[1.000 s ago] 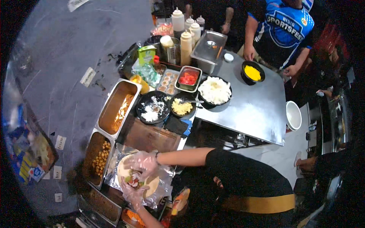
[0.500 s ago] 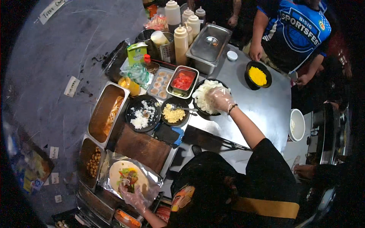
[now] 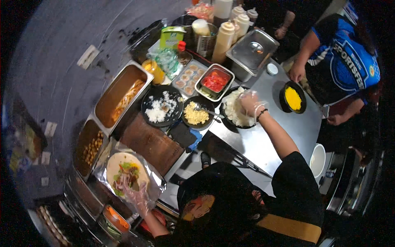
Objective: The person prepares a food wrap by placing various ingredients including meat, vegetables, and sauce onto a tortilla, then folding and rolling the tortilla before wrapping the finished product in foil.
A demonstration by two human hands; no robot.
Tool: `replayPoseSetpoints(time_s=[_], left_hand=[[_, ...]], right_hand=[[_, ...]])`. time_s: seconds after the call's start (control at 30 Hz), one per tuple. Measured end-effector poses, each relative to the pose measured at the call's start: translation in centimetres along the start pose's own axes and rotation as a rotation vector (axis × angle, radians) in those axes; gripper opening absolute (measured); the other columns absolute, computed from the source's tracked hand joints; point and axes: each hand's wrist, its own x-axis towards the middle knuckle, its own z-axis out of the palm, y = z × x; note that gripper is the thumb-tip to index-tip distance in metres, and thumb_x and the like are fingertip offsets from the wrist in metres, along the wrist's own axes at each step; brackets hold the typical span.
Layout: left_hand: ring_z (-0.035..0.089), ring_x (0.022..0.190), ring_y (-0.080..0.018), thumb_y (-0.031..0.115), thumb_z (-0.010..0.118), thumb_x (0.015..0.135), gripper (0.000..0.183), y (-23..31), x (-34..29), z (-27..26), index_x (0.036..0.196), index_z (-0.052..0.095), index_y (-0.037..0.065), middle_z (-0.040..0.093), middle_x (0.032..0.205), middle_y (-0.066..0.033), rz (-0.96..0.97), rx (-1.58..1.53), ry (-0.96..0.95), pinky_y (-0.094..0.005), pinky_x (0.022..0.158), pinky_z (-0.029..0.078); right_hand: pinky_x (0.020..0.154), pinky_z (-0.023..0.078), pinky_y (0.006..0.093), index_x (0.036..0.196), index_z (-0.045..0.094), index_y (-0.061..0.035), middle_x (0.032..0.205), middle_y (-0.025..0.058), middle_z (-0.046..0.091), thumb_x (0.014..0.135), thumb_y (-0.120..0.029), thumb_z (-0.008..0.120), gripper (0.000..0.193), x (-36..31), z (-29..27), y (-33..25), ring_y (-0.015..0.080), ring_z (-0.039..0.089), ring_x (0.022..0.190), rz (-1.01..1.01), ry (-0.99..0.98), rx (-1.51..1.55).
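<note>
A round tortilla point(image 3: 119, 164) with green and dark fillings lies on a sheet of foil point(image 3: 155, 187) at the lower left. My left hand point(image 3: 136, 198), in a clear glove, rests flat on the tortilla's near edge with its fingers spread. My right hand point(image 3: 250, 103), also gloved, reaches across the steel counter into a black bowl of white shredded filling point(image 3: 231, 112). Its fingers curl into the heap. Whether they have closed on any of it I cannot tell.
Black bowls of white crumbles point(image 3: 161, 108) and yellow bits point(image 3: 196, 115), a tray of red pieces point(image 3: 214, 80), two steel pans point(image 3: 121, 96) and a wooden board point(image 3: 152, 142) line the counter. Squeeze bottles point(image 3: 224, 37) and a lidded pan point(image 3: 252, 51) stand behind. A person in blue point(image 3: 341, 57) stands by a yellow-filled bowl point(image 3: 293, 98).
My right hand left the tortilla and reached over to the bowl of white shreds. My left hand stayed at the tortilla's edge.
</note>
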Motion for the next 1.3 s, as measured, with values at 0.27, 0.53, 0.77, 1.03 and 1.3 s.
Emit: replayPoseSetpoints(time_s=[0.27,0.53,0.77,1.03,1.3], left_hand=[[0.045,0.121,-0.0340,0.041,0.078,0.068,0.083,2.1,-0.9,-0.3,0.133,0.041,0.004,0.047,0.131,-0.0185,-0.024,-0.115,-0.015,-0.0446,0.105,0.034],[0.045,0.120,-0.0354,0.049,0.080,0.061,0.090,-1.4,-1.4,0.2,0.131,0.043,0.005,0.048,0.129,-0.0163,0.043,-0.046,0.082,-0.0473,0.102,0.036],[0.046,0.120,-0.0348,0.041,0.084,0.060,0.091,-2.2,-1.4,-2.2,0.131,0.043,0.001,0.047,0.130,-0.0176,0.050,-0.024,0.086,-0.0449,0.103,0.036],[0.049,0.118,-0.0288,0.015,0.083,0.065,0.079,-6.9,-1.7,-2.8,0.131,0.042,0.000,0.049,0.129,-0.0150,0.083,-0.815,0.007,-0.0419,0.101,0.042],[0.055,0.111,-0.0230,0.006,0.079,0.071,0.057,-12.9,-2.8,-5.2,0.121,0.051,0.001,0.056,0.119,-0.0158,-0.083,-0.669,0.245,-0.0347,0.092,0.049]], right_hand=[[0.073,0.053,0.0427,0.086,0.072,-0.0072,0.093,0.0155,0.069,0.081,-0.015,0.053,0.021,1.8,-0.9,-2.3,0.0302,0.067,0.087,0.098,-0.137,-0.010],[0.072,0.053,0.0422,0.084,0.071,-0.0068,0.092,0.0187,0.068,0.080,-0.022,0.058,0.020,2.8,2.1,0.0,0.0335,0.067,0.085,0.128,-0.039,0.055],[0.066,0.049,0.0359,0.086,0.068,-0.0033,0.077,0.0122,0.067,0.074,-0.031,0.073,0.030,2.6,-1.2,3.5,0.0196,0.061,0.068,0.104,-0.005,0.485],[0.072,0.050,0.0284,0.089,0.068,-0.0006,0.080,0.0092,0.068,0.085,-0.024,0.065,0.024,-0.1,-8.3,-0.6,0.0144,0.063,0.073,0.073,0.117,0.789],[0.064,0.051,0.0319,0.087,0.069,-0.0015,0.081,0.0082,0.067,0.080,-0.023,0.069,0.023,0.5,-14.7,-38.4,0.0146,0.061,0.067,-0.414,-0.255,1.005]])
